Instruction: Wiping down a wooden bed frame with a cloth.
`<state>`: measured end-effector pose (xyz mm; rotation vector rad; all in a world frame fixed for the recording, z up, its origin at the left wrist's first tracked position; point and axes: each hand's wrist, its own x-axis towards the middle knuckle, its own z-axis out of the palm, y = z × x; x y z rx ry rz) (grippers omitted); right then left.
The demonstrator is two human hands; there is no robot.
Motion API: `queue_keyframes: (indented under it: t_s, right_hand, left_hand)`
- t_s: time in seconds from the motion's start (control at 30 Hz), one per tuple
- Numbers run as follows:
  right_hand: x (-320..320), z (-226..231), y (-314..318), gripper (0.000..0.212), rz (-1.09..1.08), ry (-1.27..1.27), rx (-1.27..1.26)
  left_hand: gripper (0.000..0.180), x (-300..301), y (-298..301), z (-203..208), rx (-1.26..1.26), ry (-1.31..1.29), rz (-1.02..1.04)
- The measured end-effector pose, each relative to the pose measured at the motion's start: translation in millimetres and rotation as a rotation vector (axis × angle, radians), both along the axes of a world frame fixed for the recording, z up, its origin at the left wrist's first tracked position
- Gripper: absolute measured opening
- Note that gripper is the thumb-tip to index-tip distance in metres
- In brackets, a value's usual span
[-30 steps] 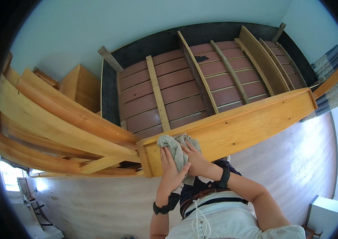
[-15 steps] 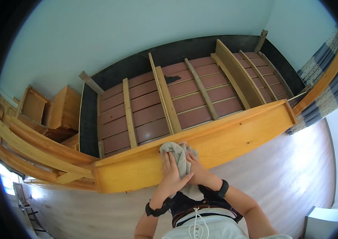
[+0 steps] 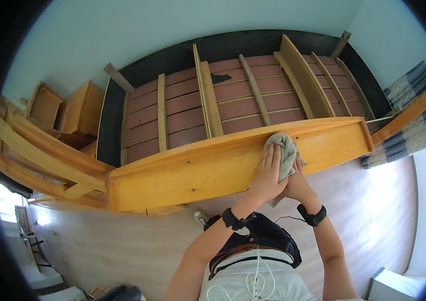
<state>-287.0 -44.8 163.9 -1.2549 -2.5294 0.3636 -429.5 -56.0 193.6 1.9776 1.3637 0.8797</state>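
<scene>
A folded grey cloth (image 3: pixel 285 150) is pressed against the long yellow wooden side rail (image 3: pixel 213 175) of a bed frame, right of its middle. My left hand (image 3: pixel 267 176) lies over the cloth's left side, fingers long and close together against it. Beside it my right hand (image 3: pixel 297 184) grips the cloth's right side, its fingers partly hidden behind the folds. One loose corner of the cloth hangs below my hands. Both wrists wear black bands.
Behind the rail, the bed's inside shows reddish slats (image 3: pixel 183 120), wooden crosspieces (image 3: pixel 162 113) and upright boards (image 3: pixel 306 75). A curved wooden bed end (image 3: pixel 47 158) stands at left, near wooden drawers (image 3: pixel 80 115). A patterned curtain (image 3: pixel 413 100) hangs at right; a white box (image 3: pixel 396 286) sits lower right.
Both hands and the cloth have slid right along the rail. My body has shifted too, and a shoe now shows below the rail.
</scene>
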Motion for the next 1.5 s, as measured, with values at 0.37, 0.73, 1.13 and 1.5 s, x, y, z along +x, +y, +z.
queue_keyframes:
  t_s: [0.37,0.73,1.13,1.5]
  right_hand:
    - [-154.0,40.8,-34.4,0.068,0.074,0.344,0.088]
    - [-405.3,52.1,-40.3,0.082,0.403,0.023,0.151]
    - [-432.5,41.5,-27.3,0.072,0.435,0.082,0.028]
    - [-338.5,53.8,1.9,0.075,0.376,0.057,0.065]
  left_hand:
    - [0.058,-170.7,-75.3,27.5,0.156,-0.190,0.268]
    - [0.054,-369.6,-145.7,32.6,0.038,-0.054,0.844]
    - [0.090,-437.6,-119.9,37.1,-0.085,0.586,0.430]
    - [0.095,-362.4,-63.2,43.6,-0.028,0.593,0.280]
